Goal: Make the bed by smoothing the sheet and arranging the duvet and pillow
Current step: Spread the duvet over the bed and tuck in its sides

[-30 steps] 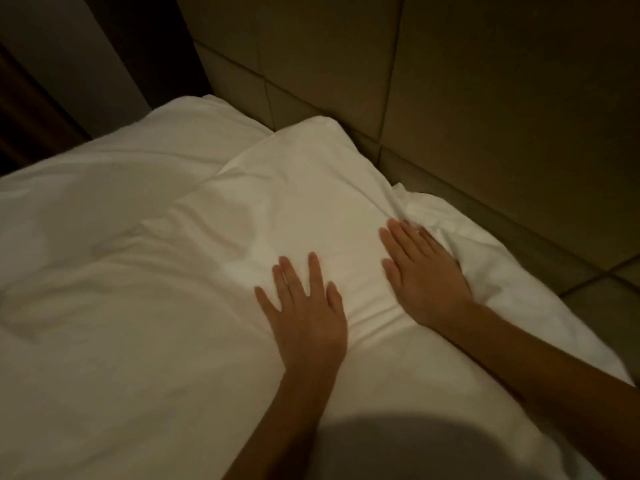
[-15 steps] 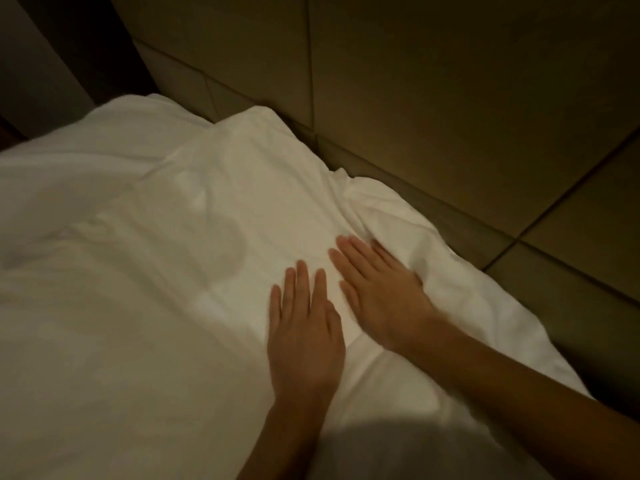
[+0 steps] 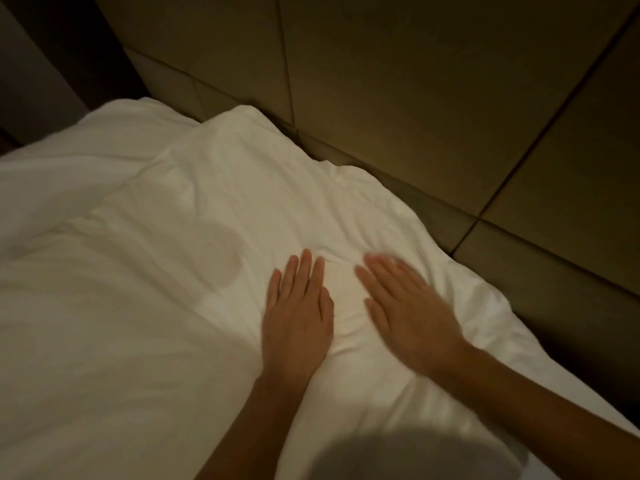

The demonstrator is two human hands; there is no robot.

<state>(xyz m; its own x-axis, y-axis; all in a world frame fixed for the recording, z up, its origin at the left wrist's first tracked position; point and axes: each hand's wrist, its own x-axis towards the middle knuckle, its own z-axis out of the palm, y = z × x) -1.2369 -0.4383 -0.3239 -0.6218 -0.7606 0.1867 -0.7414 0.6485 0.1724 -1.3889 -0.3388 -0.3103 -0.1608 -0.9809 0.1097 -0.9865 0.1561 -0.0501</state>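
Left hand (image 3: pixel 298 317) and right hand (image 3: pixel 412 313) are pressing flat, fingers straight, grasping nothing, on the white pillow (image 3: pixel 259 202) at frame centre beside the headboard (image 3: pixel 415 81). Sweeping outward evenly should clear creases.

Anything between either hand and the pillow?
Nothing visible. The left hand and the right hand both lie flat on the pillow, fingers straight; the right one is motion-blurred.

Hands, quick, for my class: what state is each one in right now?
Left hand: open, flat on the white bedding, holding nothing.
Right hand: open, fingers straight on the bedding, slightly blurred.
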